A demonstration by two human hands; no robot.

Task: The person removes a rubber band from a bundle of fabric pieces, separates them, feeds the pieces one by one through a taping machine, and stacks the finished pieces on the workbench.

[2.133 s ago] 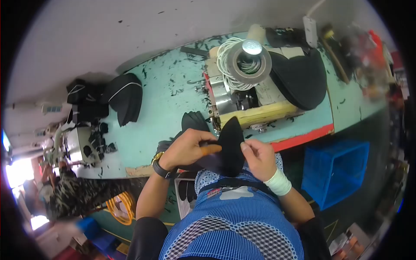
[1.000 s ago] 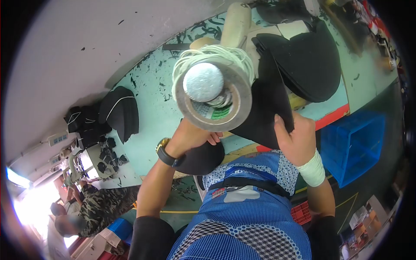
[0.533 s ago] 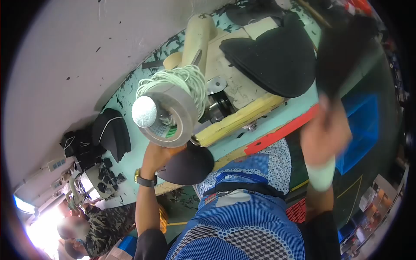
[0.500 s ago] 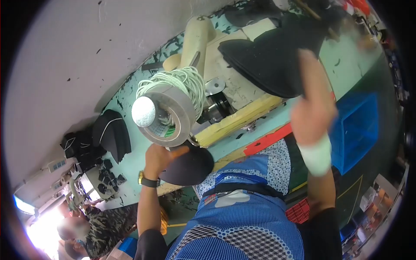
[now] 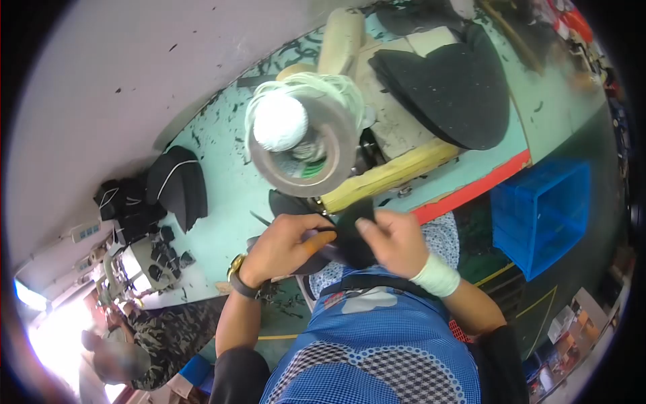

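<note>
A dark curved piece [image 5: 353,236] is held between my two hands at the table's front edge. My left hand [image 5: 286,246], with an orange cover on one finger, is closed on its left side. My right hand [image 5: 397,242], with a white wrap at the wrist, pinches its right side. More dark pieces lie under and behind my left hand, partly hidden by it. Just beyond stands the sewing machine with a yellow edge [image 5: 390,176], below a roll of tape [image 5: 306,145]. A stack of black curved pieces [image 5: 451,94] rests on the machine's right part.
Another black stack with a white cord [image 5: 180,185] lies at the left of the green table [image 5: 232,168]. A blue crate [image 5: 542,215] stands at the right, beyond the red table edge [image 5: 471,188]. A person in camouflage clothing [image 5: 171,340] is at the lower left.
My right hand has come back from the black stack at the right to the front of the machine and now holds the dark piece beside my left hand. The camera view has shifted.
</note>
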